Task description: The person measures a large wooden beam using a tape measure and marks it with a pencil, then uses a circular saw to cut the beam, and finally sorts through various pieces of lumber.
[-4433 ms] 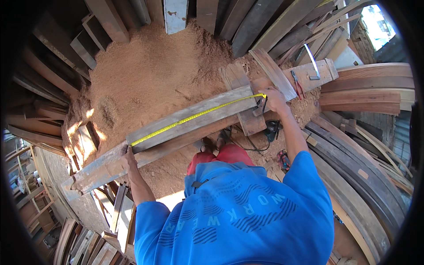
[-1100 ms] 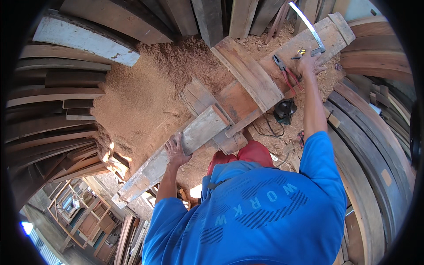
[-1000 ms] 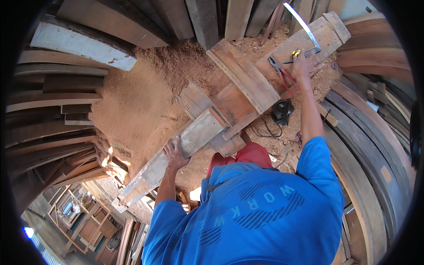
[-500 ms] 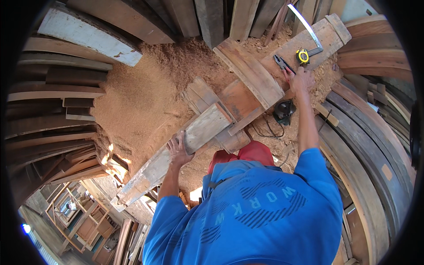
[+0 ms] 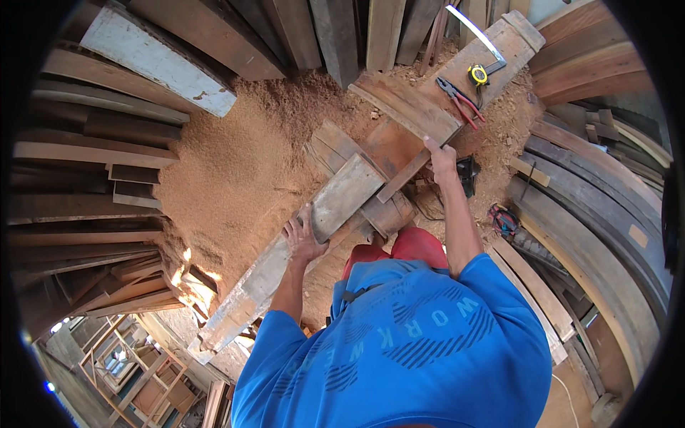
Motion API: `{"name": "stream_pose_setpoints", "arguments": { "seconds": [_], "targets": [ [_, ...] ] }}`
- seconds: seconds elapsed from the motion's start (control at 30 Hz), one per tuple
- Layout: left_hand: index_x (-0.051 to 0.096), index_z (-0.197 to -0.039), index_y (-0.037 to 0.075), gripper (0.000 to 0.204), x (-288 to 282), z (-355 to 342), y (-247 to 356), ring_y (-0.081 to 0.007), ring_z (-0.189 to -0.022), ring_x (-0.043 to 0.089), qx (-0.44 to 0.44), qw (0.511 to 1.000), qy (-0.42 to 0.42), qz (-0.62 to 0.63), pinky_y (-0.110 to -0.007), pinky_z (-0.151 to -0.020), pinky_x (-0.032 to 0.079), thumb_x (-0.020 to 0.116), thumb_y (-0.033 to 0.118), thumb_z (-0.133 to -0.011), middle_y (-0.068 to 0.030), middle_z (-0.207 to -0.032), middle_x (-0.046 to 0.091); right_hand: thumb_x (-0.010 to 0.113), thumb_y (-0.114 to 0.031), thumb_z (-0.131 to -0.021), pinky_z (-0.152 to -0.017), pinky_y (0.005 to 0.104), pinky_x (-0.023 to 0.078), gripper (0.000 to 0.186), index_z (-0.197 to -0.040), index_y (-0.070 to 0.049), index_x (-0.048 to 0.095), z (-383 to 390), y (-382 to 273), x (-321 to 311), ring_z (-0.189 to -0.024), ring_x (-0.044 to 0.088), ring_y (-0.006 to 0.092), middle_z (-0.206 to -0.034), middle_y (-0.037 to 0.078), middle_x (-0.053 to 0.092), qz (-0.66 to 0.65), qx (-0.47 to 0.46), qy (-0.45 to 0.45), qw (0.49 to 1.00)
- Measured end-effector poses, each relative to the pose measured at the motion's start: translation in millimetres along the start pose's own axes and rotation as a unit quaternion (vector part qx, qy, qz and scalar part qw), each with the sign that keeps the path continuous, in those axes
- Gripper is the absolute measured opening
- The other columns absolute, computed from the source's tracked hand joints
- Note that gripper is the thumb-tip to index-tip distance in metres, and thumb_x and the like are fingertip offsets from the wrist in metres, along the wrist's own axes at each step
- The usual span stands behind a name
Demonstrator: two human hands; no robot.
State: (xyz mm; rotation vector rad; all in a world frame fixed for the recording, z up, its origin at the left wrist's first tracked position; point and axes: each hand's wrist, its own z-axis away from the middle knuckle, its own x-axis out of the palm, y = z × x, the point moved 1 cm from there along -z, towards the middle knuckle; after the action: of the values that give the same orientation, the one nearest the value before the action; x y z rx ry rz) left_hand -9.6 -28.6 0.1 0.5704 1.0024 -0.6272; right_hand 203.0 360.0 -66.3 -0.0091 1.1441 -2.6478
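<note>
My left hand [image 5: 305, 235] lies with spread fingers on a long weathered plank [image 5: 346, 192] running diagonally. My right hand [image 5: 441, 158] grips the lower corner of a short wooden board [image 5: 407, 107] lying crosswise, near a narrow strip [image 5: 399, 180]. Above that hand, red-handled pliers [image 5: 461, 102], a yellow tape measure [image 5: 477, 74] and a metal square [image 5: 477, 34] rest on the upper end of a board [image 5: 514, 50]. A dark power tool [image 5: 467, 177] sits just right of my right hand, partly hidden by it.
Stacked boards [image 5: 200, 39] surround a patch of sawdust [image 5: 228, 171]. Curved-looking planks [image 5: 599, 271] line the right side, with a red-and-black tool [image 5: 504, 221] beside them. A wooden frame [image 5: 143, 371] and more timber stand at the lower left.
The tape, earlier stretched yellow along the plank, now lies retracted by the pliers. My right hand has left it and moved down to the crosswise board. My left hand stays on the plank.
</note>
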Motion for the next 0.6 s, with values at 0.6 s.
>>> {"name": "stream_pose_setpoints", "arguments": {
  "seconds": [0.6],
  "targets": [
    [0.014,-0.167,0.010,0.127,19,25,33,-0.0530,-0.158,0.003,0.165,0.985,0.001,0.047,-0.067,-0.124,0.007,0.080,0.067,-0.074,-0.0335,-0.170,0.007,0.082,-0.019,-0.091,-0.077,0.0447,0.060,0.049,-0.130,0.004,0.064,177,169,79,-0.099,0.070,0.0258,-0.118,0.014,0.070,-0.086,0.102,-0.275,0.952]
  ]
}}
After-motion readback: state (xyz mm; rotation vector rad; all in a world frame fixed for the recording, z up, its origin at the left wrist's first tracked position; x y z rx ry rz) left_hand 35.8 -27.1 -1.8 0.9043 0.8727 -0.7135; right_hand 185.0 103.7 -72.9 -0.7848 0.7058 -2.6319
